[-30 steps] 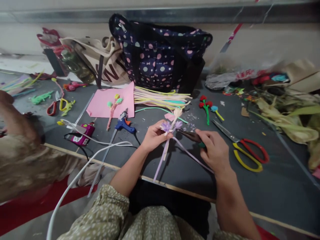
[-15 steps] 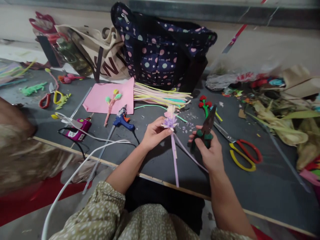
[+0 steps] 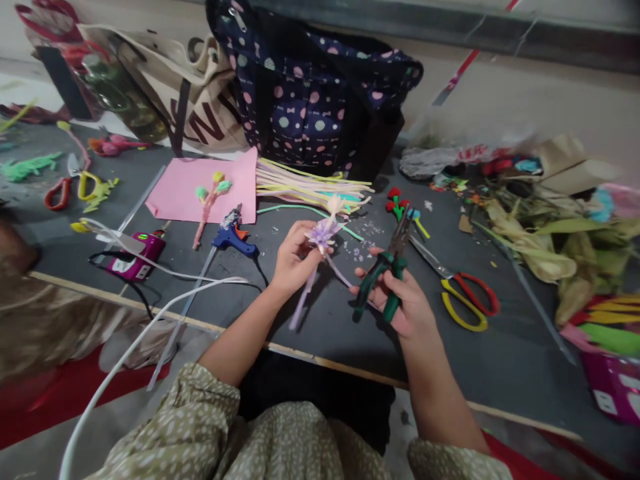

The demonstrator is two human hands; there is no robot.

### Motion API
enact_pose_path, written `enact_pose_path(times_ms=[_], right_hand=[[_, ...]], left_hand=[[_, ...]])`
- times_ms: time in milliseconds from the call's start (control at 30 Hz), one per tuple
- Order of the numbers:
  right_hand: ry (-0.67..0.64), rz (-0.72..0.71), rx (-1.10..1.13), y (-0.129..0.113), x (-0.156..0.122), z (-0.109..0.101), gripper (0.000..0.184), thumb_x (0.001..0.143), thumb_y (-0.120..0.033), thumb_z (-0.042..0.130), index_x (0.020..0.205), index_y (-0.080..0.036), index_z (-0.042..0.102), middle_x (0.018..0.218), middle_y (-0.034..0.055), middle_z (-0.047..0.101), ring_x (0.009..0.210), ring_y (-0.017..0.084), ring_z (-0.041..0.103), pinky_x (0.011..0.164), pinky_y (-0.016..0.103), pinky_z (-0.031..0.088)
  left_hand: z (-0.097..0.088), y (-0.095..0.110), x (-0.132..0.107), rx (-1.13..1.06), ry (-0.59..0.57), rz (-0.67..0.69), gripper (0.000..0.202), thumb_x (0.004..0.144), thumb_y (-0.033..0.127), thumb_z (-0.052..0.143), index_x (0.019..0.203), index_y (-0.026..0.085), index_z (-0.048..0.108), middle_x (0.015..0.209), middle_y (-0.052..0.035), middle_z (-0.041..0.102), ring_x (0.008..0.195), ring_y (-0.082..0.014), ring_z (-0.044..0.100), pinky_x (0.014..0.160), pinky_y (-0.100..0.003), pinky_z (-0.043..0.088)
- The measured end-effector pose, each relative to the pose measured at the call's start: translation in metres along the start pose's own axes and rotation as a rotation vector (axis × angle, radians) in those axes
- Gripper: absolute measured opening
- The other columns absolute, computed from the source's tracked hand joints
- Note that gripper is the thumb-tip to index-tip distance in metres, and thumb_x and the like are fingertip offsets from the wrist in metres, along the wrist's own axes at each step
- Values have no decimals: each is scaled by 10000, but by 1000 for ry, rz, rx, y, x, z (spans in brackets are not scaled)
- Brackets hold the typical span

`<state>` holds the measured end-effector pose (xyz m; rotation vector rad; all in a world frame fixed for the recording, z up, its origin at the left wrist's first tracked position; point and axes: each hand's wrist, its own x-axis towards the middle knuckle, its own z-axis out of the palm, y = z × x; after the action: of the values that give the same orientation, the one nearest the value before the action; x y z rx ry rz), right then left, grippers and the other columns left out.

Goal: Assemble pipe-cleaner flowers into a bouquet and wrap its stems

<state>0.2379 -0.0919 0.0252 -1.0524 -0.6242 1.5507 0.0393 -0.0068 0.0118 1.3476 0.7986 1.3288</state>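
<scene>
My left hand (image 3: pixel 293 259) is closed around a small purple pipe-cleaner flower (image 3: pixel 321 233), whose lilac stems (image 3: pixel 303 299) trail down over the dark table (image 3: pixel 500 360). To its right, my right hand (image 3: pixel 405 308) grips green-handled pliers (image 3: pixel 383 277), jaws pointing up and away with the handles spread. The two hands are a short gap apart, above the table's near middle.
Red-and-yellow scissors (image 3: pixel 465 300) lie right of my right hand. A blue glue gun (image 3: pixel 231 235), pink paper (image 3: pixel 200 190), a bundle of pale pipe cleaners (image 3: pixel 310 187) and a spotted dark bag (image 3: pixel 310 100) sit behind. White cables (image 3: pixel 165 300) cross the left edge; a person's sleeve (image 3: pixel 45 327) is at left.
My right hand has turned the pliers from lying flat to jaws-up, and their handles now show spread. My left hand tilted the flower, so its stems swung from right to left.
</scene>
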Motion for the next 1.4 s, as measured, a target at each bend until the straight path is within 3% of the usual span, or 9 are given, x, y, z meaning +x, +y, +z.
enact_pose_path(times_ms=[67,200,333,500,667,800,967,1200,1400], right_hand=[[-38,-11,27,-2,0,1,404,779,-400,677,1164,-306,599,898,27,698,984,278,691,788,514,589],[-51,-27,93,-6,1,1,417,758,-415,604,1159,-305,585,971,35,696,977,262,679,734,448,593],[-45,-22,147,-6,1,3,465,694,-297,559,1158,-304,576,957,16,683,928,237,676,717,420,591],[-16,-101,187,-6,-1,7,584,618,-175,530,1179,-337,553,894,-8,668,925,234,668,752,463,596],[-33,-170,157,-7,-2,4,625,637,-164,544,1230,-359,511,931,-16,660,926,229,657,732,455,605],[-81,-245,124,-5,0,0,628,652,-171,544,1250,-358,508,1034,3,660,931,231,649,695,431,602],[-69,-357,-47,-3,0,0,639,685,-158,616,1286,-348,512,1188,33,627,971,225,648,737,391,578],[-133,-370,-235,5,0,5,603,783,-184,607,1352,-335,476,1132,43,640,995,222,654,870,461,559],[-37,-331,-221,9,4,6,627,703,-114,617,1285,-338,551,1140,25,614,1079,216,591,947,455,543]], left_hand=[[2,1,0,-67,-15,-58,261,775,356,732,996,225,689,1115,-63,540,767,-145,645,591,-258,557],[3,2,3,-98,-39,-47,244,784,403,723,900,190,696,1040,-66,560,778,-152,645,573,-255,569],[1,-5,5,-112,1,-72,268,777,417,734,919,191,705,954,-50,609,712,-112,610,591,-222,555],[-1,-6,9,-189,184,-87,267,683,344,829,855,181,704,890,-16,652,693,-67,604,613,-142,526],[-2,8,10,-315,153,-132,324,672,416,825,813,191,639,921,-15,680,609,-80,634,562,-201,578],[-4,16,7,-337,143,-62,339,659,414,835,764,178,616,1034,-20,675,733,-123,697,637,-243,623],[-4,21,5,-263,113,58,264,683,372,823,734,170,660,1046,-24,653,613,-96,671,510,-209,578],[-4,22,8,-218,142,227,200,717,337,803,793,181,703,943,-3,591,602,-67,610,690,-334,622],[-9,29,-1,42,294,380,219,768,386,749,858,195,693,942,-17,577,703,-103,618,666,-325,627]])
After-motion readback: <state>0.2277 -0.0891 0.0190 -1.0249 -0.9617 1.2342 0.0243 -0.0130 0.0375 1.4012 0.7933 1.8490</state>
